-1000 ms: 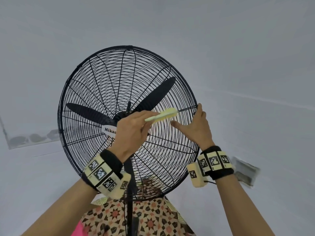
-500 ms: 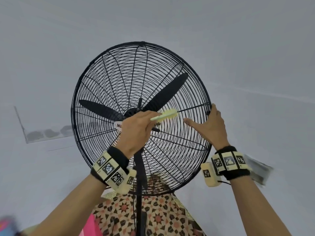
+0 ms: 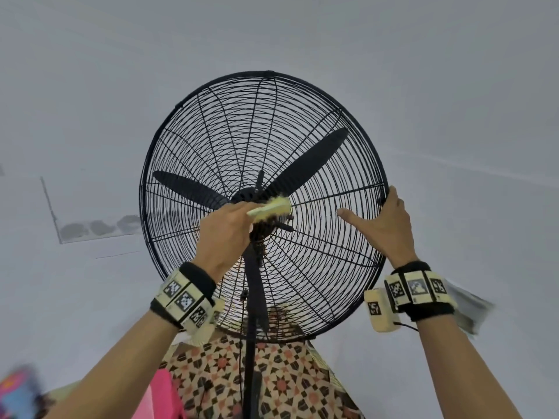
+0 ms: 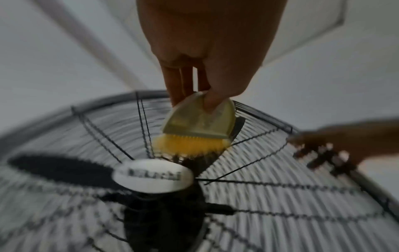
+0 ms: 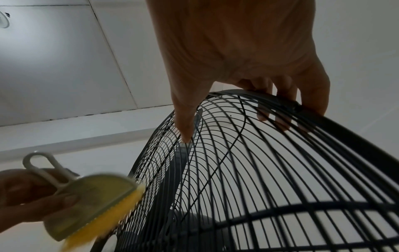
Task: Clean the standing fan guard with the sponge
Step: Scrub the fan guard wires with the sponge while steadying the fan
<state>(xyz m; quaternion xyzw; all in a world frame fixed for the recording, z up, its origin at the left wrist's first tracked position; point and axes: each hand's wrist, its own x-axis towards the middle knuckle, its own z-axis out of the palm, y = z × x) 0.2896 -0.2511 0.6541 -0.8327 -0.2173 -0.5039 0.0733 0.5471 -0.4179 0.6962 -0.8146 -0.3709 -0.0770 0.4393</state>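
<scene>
L hand (image 3: 225, 234): fingers and thumb pinch 1 sponge (image 3: 270, 208) by its pale holder; yellow pad pressed to fan guard (image 3: 305, 294) wires at centre, just above the hub badge (image 4: 152, 176). R hand (image 3: 385, 223): fingers curled over guard's R rim, thumb extended flat on front wires; well apart from sponge. Qty: 1 sponge, 1 guard, 2 hands. Behind wires: 3 black blades (image 3: 308, 164). Pole (image 3: 252, 352) runs down from guard's bottom edge.
</scene>
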